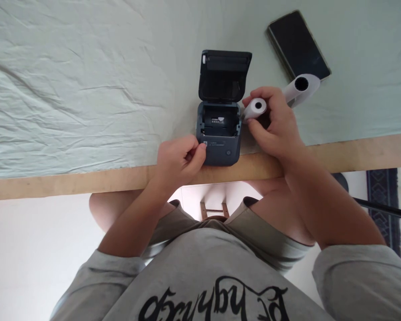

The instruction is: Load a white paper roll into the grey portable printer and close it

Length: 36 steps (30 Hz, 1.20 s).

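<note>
A small dark blue portable printer point(217, 151) sits at the table's front edge with its black lid point(223, 78) swung up and back. Its paper bay is uncovered, with a small white label inside. My left hand point(180, 158) is closed at the printer's left front side, thumb and forefinger pressed to its edge. Just right of the bay, my right hand point(279, 120) grips a small white paper roll point(255, 108) between thumb and fingers, its dark core facing up. Behind that hand stands a larger white roll point(302, 91) with a black core, partly hidden by the hand.
A black smartphone point(299, 47) in a case lies at the back right, close to the larger roll. A wrinkled pale green cloth point(87, 89) covers the table, and its wooden front edge point(354, 149) is bare. Below are my legs and a patterned dark mat point(384, 200).
</note>
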### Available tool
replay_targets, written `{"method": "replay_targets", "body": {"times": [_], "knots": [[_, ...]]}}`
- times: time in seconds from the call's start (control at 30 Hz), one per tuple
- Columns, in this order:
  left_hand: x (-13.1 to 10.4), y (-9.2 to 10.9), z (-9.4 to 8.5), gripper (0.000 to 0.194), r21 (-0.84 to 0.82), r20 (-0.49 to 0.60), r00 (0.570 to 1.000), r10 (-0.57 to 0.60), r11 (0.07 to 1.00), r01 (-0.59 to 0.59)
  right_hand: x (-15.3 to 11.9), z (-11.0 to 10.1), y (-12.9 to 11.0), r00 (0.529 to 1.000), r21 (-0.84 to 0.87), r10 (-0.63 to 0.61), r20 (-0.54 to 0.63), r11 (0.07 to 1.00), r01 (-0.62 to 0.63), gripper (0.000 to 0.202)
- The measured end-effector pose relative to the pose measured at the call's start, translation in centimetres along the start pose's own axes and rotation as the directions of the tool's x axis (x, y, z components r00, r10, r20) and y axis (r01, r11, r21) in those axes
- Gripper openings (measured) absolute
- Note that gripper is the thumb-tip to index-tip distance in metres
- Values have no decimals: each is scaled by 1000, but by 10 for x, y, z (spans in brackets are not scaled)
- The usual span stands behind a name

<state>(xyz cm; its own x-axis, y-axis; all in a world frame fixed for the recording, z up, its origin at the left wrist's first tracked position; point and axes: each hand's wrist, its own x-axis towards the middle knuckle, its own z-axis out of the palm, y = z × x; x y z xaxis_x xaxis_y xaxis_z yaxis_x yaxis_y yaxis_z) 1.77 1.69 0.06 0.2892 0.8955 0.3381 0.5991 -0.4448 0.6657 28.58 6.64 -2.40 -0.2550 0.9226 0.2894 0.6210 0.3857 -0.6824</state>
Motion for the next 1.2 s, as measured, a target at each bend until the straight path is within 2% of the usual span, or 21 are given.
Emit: {"method": "replay_targets", "body": {"times": [0.13,0.23,0.43,0.53,0.7,0.77,0.87,0.9,0.97,1.07,1.13,1.2], "knots": [[0,0,0,36,1,0,1000,-2,1000,2,2,-4,-4,999,-96,-47,-10,994,46,39],[0,0,0,36,0,-4,1000,8,1000,-8,2,-5,-6,999,-129,-28,-24,991,25,38],[0,-1,1,36,-10,-26,999,33,999,-33,2,-1,-3,997,-162,-53,-62,986,42,42],[0,0,1,36,-7,-26,999,31,999,-31,5,-6,-4,994,-152,-85,-69,986,74,46],[-1,0,1,36,-24,-18,1000,13,1000,-14,9,-21,-23,969,-52,-59,-239,997,48,57],[-1,0,1,35,-24,-11,1000,3,1000,-3,10,-22,-36,950,-37,-83,-303,997,75,48],[-1,0,1,36,-31,-12,1000,0,1000,0,14,-18,-53,918,-19,-189,-350,981,195,33],[-1,0,1,36,-34,-12,1000,4,999,-4,16,-16,-58,915,-18,-221,-338,973,228,31],[-1,-1,1,36,-39,-11,1000,15,999,-16,19,-11,-65,941,-41,-221,-255,975,218,29],[-1,-1,0,35,-43,-13,1000,27,999,-27,23,-5,-71,993,-81,-83,-79,994,77,25],[-1,0,-1,35,-46,-9,999,31,998,-31,24,0,-72,1000,-71,-1,4,997,1,23],[-1,0,-1,35,-47,-1,1000,29,998,-29,25,5,-70,999,-71,20,40,997,-17,23]]}}
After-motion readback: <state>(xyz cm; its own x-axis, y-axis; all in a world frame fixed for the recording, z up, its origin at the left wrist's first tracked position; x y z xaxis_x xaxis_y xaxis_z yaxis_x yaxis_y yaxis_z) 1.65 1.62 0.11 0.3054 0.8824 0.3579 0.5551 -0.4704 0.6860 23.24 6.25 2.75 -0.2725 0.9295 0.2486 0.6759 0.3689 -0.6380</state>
